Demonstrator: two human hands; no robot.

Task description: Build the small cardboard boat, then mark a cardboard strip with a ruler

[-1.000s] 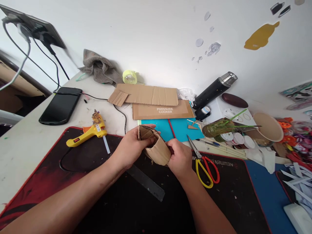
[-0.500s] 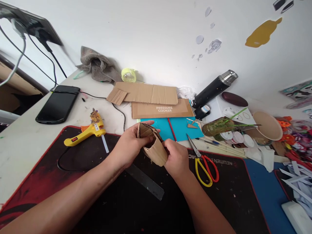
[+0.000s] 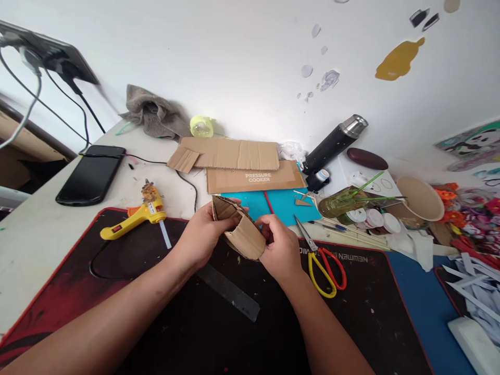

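Note:
Between my two hands is a folded piece of cardboard (image 3: 246, 237), bent into a curved, pocket-like shape with an open hollow at its upper left. My left hand (image 3: 203, 232) grips its left side, the thumb tucked into the hollow and the other fingers behind. At the right end, my right hand (image 3: 281, 242) holds the cardboard with its fingers curled; some fingertips are hidden behind it. Below lies a dark flat ruler-like strip (image 3: 230, 294) on the black mat. Red-and-yellow-handled scissors (image 3: 322, 265) rest partly open just right of my right hand.
A yellow glue gun (image 3: 135, 219) and a phone (image 3: 91, 176) lie at left. Cardboard pieces (image 3: 234, 153) and a blue sheet (image 3: 289, 208) are behind my hands. A black flask (image 3: 332, 143), a green-stemmed jar (image 3: 336, 203) and a bowl (image 3: 422, 200) stand at right.
The view has shifted slightly. My right fingers have loosened and lifted a little at the cardboard's right edge, and the cardboard is tilted slightly differently. My left hand keeps its grip.

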